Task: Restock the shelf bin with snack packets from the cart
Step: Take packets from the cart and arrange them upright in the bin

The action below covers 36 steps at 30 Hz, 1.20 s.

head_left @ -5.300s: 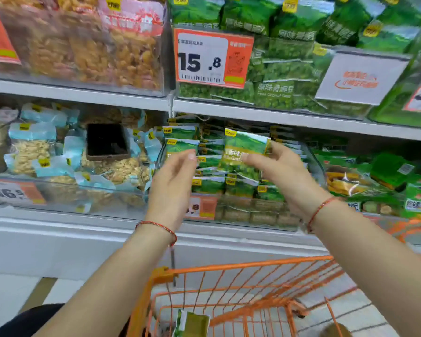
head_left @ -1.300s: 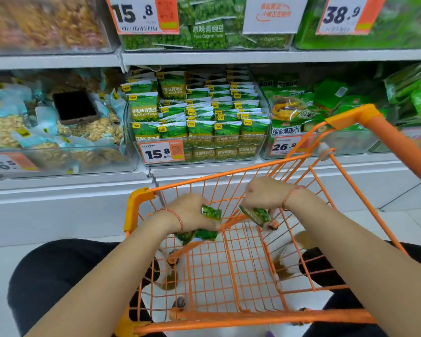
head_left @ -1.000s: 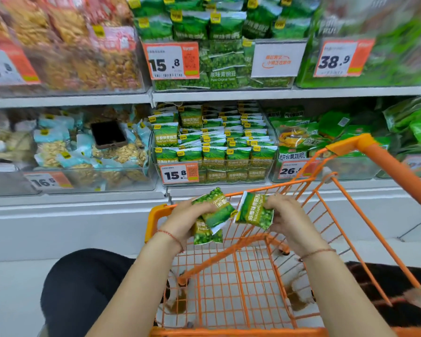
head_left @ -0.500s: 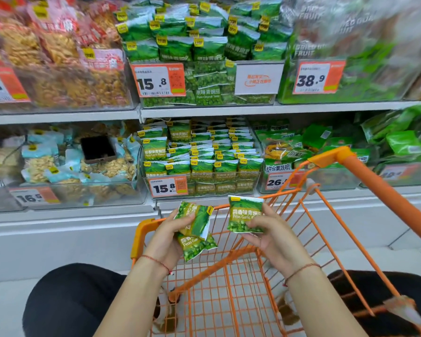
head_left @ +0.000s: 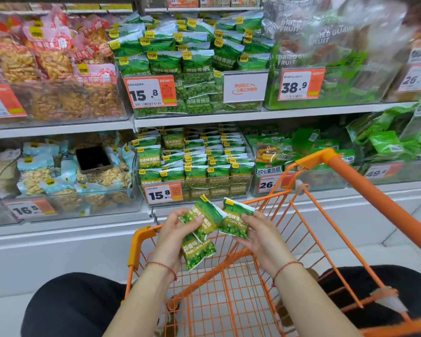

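Note:
My left hand (head_left: 173, 229) grips two or three green garlic pea packets (head_left: 199, 239) fanned out over the orange cart (head_left: 229, 288). My right hand (head_left: 260, 234) holds one more green pea packet (head_left: 233, 220), which touches the left bunch. Both hands hover above the cart's front rim, just below the clear shelf bin (head_left: 195, 188) on the lower shelf. That bin has rows of the same green packets and a 15.8 price tag.
A phone (head_left: 93, 159) lies on the nut packets in the bin to the left. Green snack bins flank the right side. An upper shelf (head_left: 204, 115) with more pea packets overhangs the bin. The cart handle (head_left: 374, 190) runs along the right.
Both hands lifted packets out of the cart and raised them toward the shelf. In the last half second the two bunches came together until they touch.

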Each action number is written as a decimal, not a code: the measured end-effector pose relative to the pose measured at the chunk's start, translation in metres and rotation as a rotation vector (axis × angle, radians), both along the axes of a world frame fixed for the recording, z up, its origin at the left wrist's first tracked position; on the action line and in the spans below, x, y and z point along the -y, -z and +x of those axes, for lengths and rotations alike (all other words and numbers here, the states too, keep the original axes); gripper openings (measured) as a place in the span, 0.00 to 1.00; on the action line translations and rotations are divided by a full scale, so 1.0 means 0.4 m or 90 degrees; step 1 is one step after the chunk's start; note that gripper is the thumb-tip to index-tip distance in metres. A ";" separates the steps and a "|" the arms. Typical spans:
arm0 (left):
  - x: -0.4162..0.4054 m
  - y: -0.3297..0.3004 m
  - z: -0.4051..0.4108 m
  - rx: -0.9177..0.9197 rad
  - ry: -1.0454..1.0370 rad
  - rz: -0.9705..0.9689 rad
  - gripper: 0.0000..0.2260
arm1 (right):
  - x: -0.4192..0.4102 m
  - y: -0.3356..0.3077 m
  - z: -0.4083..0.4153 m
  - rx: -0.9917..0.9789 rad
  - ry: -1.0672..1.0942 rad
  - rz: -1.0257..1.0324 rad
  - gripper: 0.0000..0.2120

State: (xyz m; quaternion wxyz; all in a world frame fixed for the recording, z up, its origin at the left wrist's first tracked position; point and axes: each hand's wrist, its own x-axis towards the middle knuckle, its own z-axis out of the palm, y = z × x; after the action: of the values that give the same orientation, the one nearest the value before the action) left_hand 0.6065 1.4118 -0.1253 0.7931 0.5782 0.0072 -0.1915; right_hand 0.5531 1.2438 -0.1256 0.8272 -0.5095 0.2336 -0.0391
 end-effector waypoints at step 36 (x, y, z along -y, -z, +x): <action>0.059 0.029 -0.009 0.030 -0.048 -0.030 0.23 | -0.024 0.007 -0.002 -0.029 -0.125 0.011 0.10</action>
State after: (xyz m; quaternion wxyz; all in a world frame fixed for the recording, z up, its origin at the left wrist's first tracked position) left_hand 0.6028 1.3882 -0.1368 0.8133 0.5628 0.0057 -0.1476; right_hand 0.5522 1.2534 -0.1284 0.8259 -0.5238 0.2012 0.0557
